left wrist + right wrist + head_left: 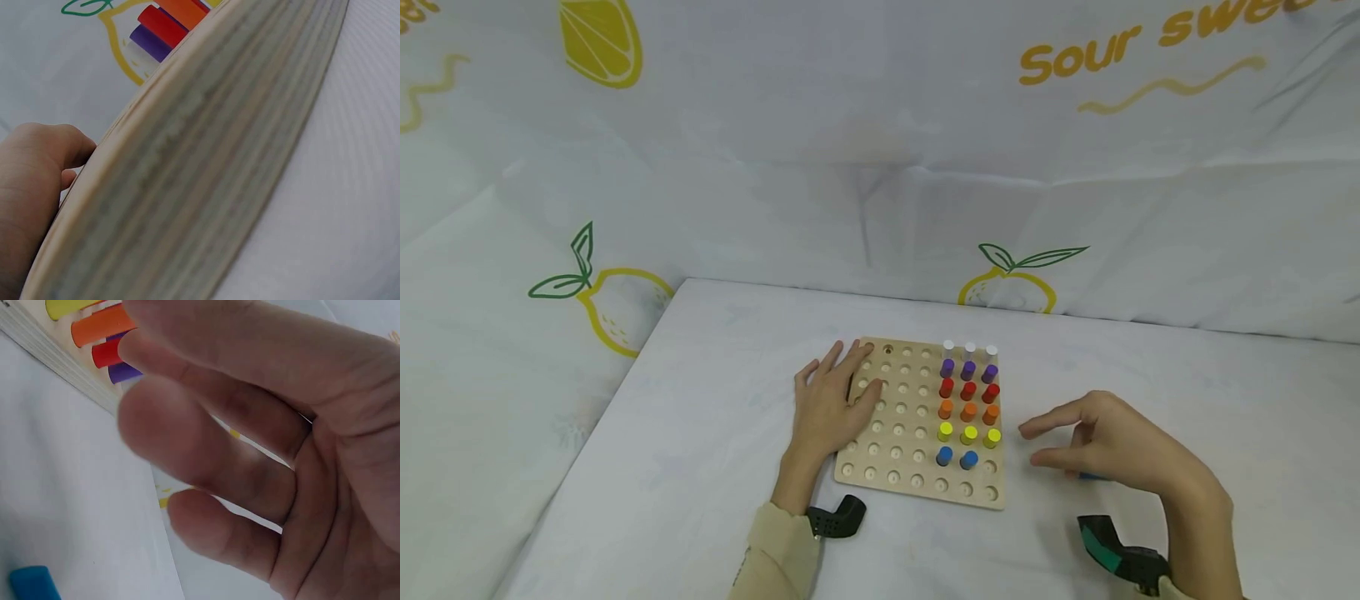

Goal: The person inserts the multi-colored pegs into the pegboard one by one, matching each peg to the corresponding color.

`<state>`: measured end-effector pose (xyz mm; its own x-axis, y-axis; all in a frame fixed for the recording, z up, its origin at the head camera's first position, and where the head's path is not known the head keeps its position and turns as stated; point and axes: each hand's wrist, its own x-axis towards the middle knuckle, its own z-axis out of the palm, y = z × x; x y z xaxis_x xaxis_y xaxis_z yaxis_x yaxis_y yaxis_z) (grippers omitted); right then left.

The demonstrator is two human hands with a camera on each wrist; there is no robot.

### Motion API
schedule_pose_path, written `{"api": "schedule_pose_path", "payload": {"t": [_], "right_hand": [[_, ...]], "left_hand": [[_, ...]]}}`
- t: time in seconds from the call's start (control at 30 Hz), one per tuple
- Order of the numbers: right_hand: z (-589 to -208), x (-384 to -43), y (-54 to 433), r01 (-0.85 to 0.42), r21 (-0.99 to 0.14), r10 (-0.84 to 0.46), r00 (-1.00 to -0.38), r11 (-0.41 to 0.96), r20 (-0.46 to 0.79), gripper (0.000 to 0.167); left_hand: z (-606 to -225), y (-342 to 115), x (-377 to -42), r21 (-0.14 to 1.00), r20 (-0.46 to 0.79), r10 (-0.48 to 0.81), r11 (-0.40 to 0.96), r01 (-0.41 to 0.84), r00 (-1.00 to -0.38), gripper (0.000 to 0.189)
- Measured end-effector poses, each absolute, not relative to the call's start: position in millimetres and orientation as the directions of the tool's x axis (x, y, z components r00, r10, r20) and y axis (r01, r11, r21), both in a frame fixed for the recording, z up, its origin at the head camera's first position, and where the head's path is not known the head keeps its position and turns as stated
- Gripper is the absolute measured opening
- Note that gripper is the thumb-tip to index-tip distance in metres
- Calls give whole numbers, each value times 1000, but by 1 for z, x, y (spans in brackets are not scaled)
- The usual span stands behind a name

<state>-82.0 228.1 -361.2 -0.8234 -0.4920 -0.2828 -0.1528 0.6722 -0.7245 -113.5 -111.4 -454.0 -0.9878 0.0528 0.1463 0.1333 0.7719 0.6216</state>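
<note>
A wooden pegboard (895,450) with rows of round holes lies on the table. Its right-hand columns hold upright pegs: white, purple (968,370), red (968,391), orange (968,412), yellow (968,435), and two blue ones (968,459). My left hand (831,408) rests on the board's left edge, fingers spread and thumb over the top face. Right of the board hovers my right hand (1108,446), thumb and index finger apart with nothing between them. A blue peg (34,584) lies on the table near it, mostly hidden by that hand in the head view.
The table wears a white cloth (685,433). Behind it hangs a white curtain (775,200) printed with lemons and lettering. Each wrist carries a black camera mount, one by the board's front left corner (844,477).
</note>
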Motion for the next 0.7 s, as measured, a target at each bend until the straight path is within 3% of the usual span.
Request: {"api": "schedule_pose_path", "payload": {"t": [0.3,0.7], "right_hand": [[-368,-84,252,-93,-718,-470,-812,690,-346,32],[-374,-83,276,89,-582,-290,-801,808,-524,31]], "left_hand": [[-454,-111,-114,626,153,55,767,140,-987,55],[-453,-110,-114,632,155,54,762,141,-986,55]]}}
